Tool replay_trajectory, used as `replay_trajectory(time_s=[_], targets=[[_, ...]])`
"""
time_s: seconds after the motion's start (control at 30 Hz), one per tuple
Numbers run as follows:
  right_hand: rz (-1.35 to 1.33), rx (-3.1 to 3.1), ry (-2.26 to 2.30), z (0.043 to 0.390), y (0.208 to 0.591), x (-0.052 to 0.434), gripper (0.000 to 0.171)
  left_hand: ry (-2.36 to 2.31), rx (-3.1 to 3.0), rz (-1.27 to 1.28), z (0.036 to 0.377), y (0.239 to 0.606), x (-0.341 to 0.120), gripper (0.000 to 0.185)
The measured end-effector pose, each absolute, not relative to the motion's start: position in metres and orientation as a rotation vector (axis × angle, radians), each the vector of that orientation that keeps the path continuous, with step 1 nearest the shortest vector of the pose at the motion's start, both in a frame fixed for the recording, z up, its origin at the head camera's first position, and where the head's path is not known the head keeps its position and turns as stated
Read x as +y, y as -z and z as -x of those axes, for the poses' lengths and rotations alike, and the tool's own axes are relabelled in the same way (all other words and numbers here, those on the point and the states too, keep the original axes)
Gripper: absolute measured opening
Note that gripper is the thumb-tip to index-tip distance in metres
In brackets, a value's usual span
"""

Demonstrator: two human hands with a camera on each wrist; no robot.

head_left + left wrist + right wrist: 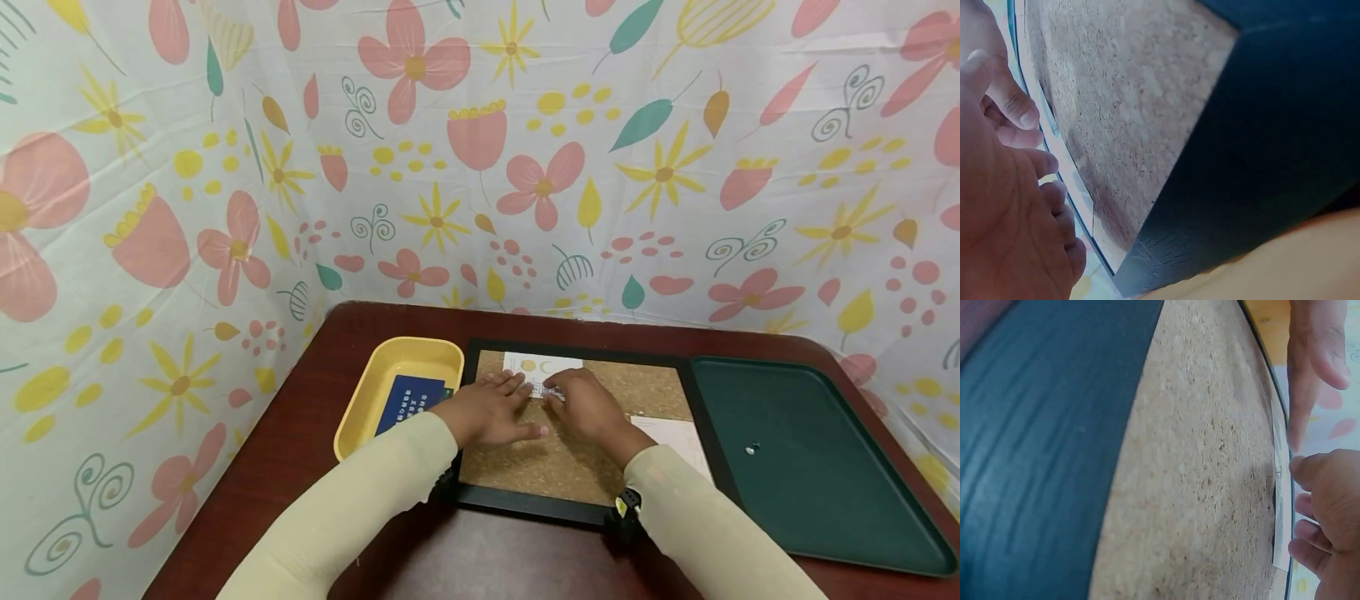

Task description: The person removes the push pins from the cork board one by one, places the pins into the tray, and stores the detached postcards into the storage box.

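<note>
A small white card (pixel 558 365) with a yellow sun and moon and a dark printed patch lies near the far edge of a black-framed cork board (pixel 540 467). My left hand (pixel 491 410) reaches over the card's left side, fingers extended and thumb pointing right. Bent fingers of my right hand (pixel 594 410) come down at the card's lower right, close to the left fingertips. In the right wrist view, the right thumb and bent fingers (pixel 1311 534) are beside the white card strip (pixel 1280 531). I cannot tell whether they pinch anything.
Another pale card (pixel 675 437) lies at the board's right side, partly behind the right forearm. A yellow bin (pixel 360 396) holding a dark blue card (pixel 408 400) stands left. To the right, a green tray (pixel 825 475) bears a small shiny piece (pixel 752 448). A flowered curtain (pixel 480 167) backs the table.
</note>
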State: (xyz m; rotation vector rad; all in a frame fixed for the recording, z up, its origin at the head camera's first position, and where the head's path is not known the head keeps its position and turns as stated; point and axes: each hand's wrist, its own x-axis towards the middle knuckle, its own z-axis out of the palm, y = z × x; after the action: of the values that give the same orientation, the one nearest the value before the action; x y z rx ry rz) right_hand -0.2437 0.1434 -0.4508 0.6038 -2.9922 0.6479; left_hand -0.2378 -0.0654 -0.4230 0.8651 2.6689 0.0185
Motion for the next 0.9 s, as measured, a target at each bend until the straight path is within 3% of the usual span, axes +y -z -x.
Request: replay_trajectory(time_s=[0.9], targets=[[-0.669, -3.051, -0.447, 0.255, 0.451, 0.138, 0.015, 0.041, 2.622, -0.799, 0.237, 0.425, -0.061, 0.101]])
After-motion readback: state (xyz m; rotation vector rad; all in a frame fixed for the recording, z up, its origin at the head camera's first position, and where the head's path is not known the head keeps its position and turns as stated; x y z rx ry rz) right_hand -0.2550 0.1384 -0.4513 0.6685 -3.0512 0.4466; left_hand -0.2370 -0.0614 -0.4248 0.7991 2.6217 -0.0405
